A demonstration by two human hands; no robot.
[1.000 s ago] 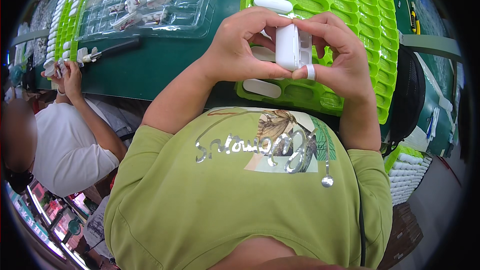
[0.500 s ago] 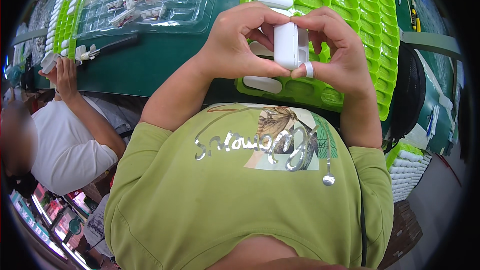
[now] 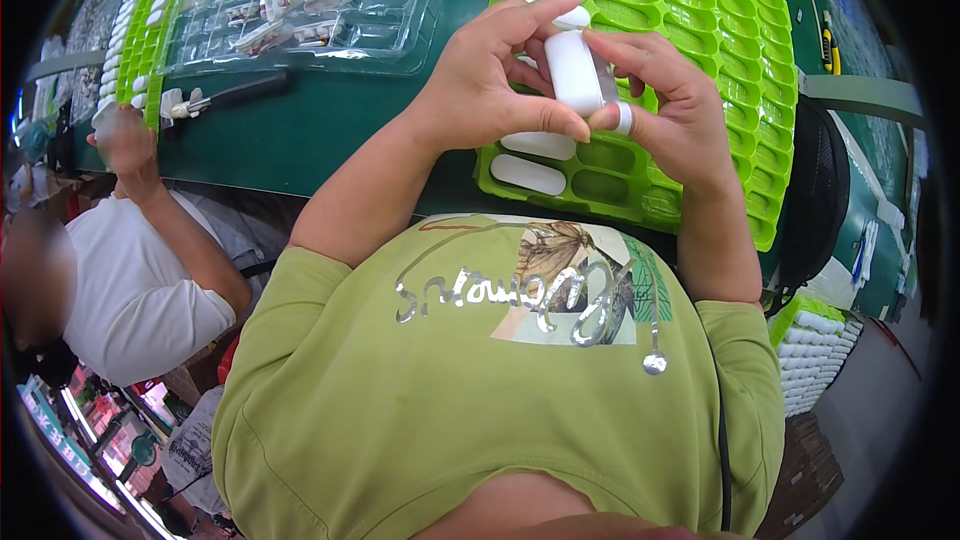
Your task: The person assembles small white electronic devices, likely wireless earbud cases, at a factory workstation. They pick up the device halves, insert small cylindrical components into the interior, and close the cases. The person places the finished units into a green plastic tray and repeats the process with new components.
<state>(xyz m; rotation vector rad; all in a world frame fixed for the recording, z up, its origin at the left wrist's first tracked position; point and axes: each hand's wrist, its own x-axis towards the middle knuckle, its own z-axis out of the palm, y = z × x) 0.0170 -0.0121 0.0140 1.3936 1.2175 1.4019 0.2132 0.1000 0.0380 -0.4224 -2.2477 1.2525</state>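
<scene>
Both of my hands are raised over a bright green tray (image 3: 690,90) with rows of oval pockets. Between them is a small white rounded case (image 3: 575,70), with a greyish side facing right. My right hand (image 3: 665,100), a white band round its thumb, pinches the case between thumb and index finger. My left hand (image 3: 490,80) curls its inner fingers against the case's left side. Its index finger and thumb stretch past the two ends. Several white oval pieces, such as the nearest one (image 3: 528,174), lie in the tray's left column.
A clear plastic tray (image 3: 400,50) with several small white-and-red parts lies left on the green table (image 3: 330,120). Beside it is a dark-handled tool (image 3: 245,90). A co-worker (image 3: 150,280) in white sits at far left. A black bag (image 3: 815,190) hangs at the right edge.
The case has tilted, its upper end leaning left. My left index finger and thumb have moved off its ends, while my right hand keeps hold. The co-worker's hand has shifted slightly.
</scene>
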